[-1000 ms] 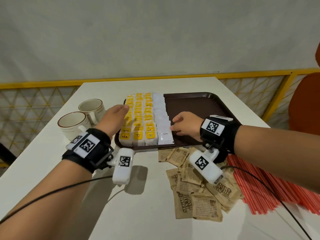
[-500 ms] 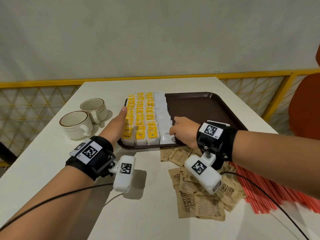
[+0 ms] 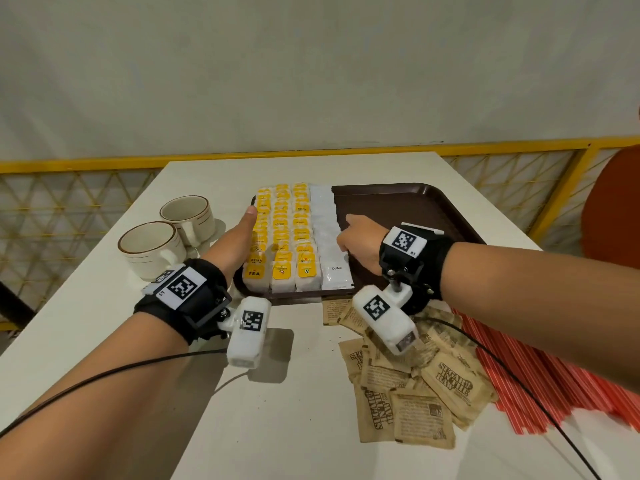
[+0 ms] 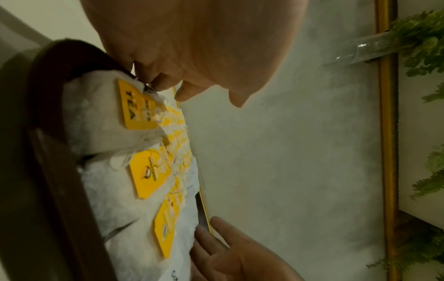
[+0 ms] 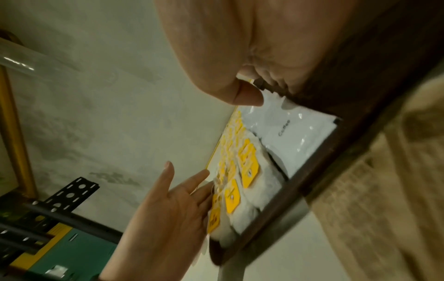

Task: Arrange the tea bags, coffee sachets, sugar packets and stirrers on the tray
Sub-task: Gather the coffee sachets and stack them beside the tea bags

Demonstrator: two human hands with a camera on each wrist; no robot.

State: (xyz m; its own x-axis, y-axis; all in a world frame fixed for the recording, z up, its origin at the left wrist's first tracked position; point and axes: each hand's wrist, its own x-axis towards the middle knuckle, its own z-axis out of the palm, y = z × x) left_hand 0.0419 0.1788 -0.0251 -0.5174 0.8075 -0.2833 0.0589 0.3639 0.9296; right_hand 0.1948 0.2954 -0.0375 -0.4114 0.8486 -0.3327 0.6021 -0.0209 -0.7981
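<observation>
A brown tray (image 3: 408, 206) holds three rows of tea bags (image 3: 281, 237) with yellow tags and, to their right, one column of white coffee sachets (image 3: 327, 233). My left hand (image 3: 239, 237) lies flat with straight fingers against the left side of the tea bag rows. Pressed against the right edge of the coffee column, halfway along it, is my right hand (image 3: 356, 237), fingers extended. Neither hand holds anything. Brown sugar packets (image 3: 412, 379) lie in a loose heap on the table before the tray. Red stirrers (image 3: 554, 372) are spread to their right.
Two empty cups (image 3: 152, 247) (image 3: 188, 216) stand left of the tray, close to my left wrist. The tray's right half is bare. A yellow railing (image 3: 104, 164) runs behind the white table (image 3: 277, 427). An orange chair (image 3: 613, 209) stands at the far right.
My left hand came off the top of the tea bags and now lies along their left side. My right hand slid from the nearest sachet farther up the coffee column.
</observation>
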